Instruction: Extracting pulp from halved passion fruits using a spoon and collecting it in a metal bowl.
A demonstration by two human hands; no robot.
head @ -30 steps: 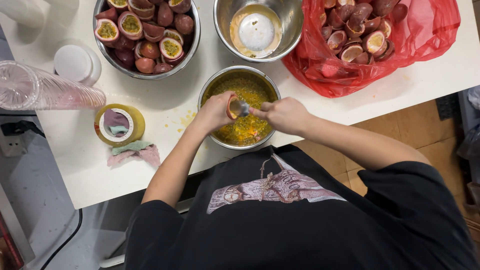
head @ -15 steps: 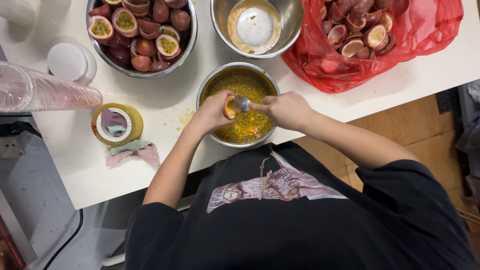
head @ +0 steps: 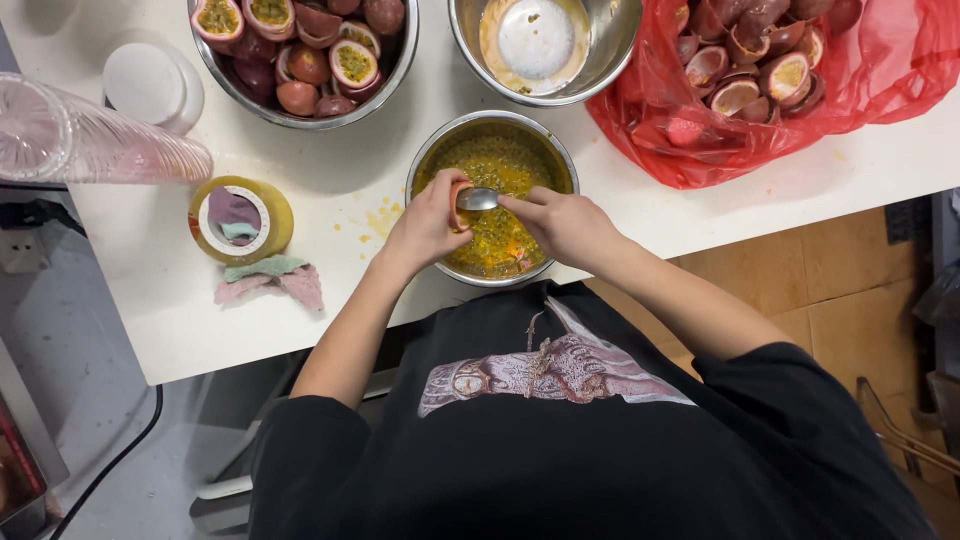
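While the left hand point(head: 428, 222) clenches a passion fruit half point(head: 455, 205) cupped over the pulp bowl point(head: 425, 165), the right hand point(head: 565, 222) pinches a spoon point(head: 478, 199) whose bowl sits at the fruit's cut face, so scooped pulp drops straight into the bowl under both grips. Feed bowl of cut halves point(head: 400, 70) lies beyond the left grip, red bag of emptied shells point(head: 850, 100) beyond the right: short reach both ways. White counter point(head: 330, 190) is pulp-spattered beside the left grip, tape roll point(head: 240, 218) further out; tan floor tiles point(head: 800, 270) below.

We stand at a white table point(head: 150, 300) over a grey floor point(head: 60, 330) that meets tan tiles point(head: 840, 270).
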